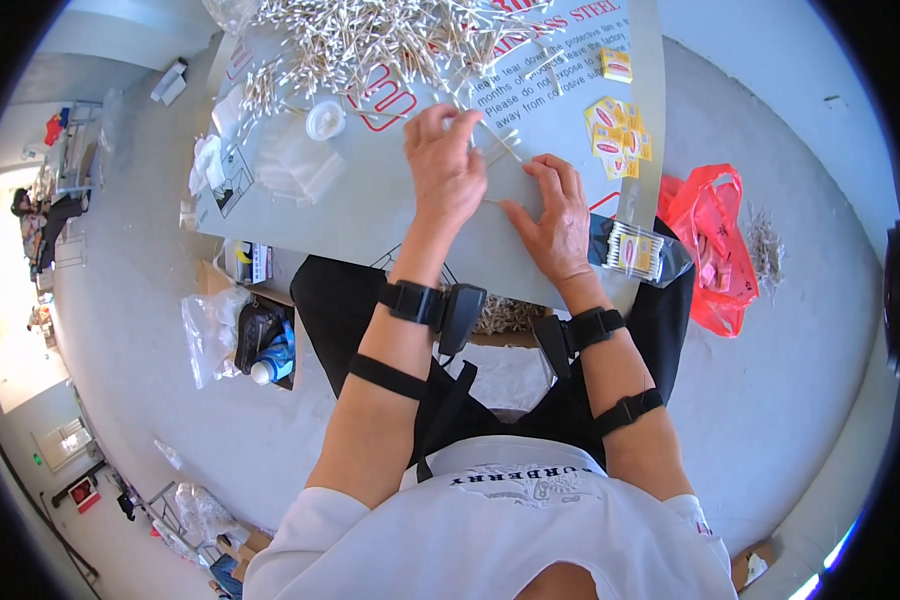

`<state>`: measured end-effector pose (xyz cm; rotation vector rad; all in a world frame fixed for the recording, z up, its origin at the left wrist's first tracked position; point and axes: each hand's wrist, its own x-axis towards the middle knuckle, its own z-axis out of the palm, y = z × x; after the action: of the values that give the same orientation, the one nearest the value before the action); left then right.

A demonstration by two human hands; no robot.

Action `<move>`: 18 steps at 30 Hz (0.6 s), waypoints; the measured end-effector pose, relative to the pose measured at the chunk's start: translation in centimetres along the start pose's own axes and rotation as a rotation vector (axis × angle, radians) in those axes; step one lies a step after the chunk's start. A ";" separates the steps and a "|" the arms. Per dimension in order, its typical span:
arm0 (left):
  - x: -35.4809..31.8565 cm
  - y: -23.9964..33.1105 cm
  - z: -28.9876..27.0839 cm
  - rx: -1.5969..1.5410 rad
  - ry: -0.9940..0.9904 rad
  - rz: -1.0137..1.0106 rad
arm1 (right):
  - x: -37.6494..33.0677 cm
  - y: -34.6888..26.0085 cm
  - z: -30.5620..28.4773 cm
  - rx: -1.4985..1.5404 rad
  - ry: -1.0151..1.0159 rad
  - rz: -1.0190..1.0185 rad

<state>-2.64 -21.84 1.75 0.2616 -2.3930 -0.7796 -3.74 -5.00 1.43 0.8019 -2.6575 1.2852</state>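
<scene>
Single head-worn fisheye view, looking steeply down from above, close over the desk [370,215] near edge, rim bending outward

Bench [370,200]: smooth matt grey sheet. Swabs [370,40]: pale sticks, cottony tips. Red bag [715,230]: glossy thin plastic; floor [800,380] matt concrete.

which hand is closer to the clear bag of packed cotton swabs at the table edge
Right. The right hand rests flat on the table just beside the bag of cotton swabs. The left hand is farther away, up by the loose swab pile.
</scene>
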 end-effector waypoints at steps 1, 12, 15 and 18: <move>0.4 0.7 0.6 0.069 -0.048 0.061 | 0.0 0.1 0.1 0.020 0.022 0.000; 1.9 0.5 2.2 0.220 -0.156 0.063 | -0.3 0.5 0.0 0.055 -0.016 -0.062; 0.4 1.9 1.9 0.293 -0.204 0.127 | -0.6 0.8 0.2 0.110 0.051 -0.045; -2.5 3.3 0.7 0.260 -0.265 0.113 | -0.7 0.2 -0.2 0.101 0.085 -0.027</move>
<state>-1.05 -17.94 2.04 0.1304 -2.7347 -0.4744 -3.24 -4.49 1.18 0.7730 -2.5255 1.4232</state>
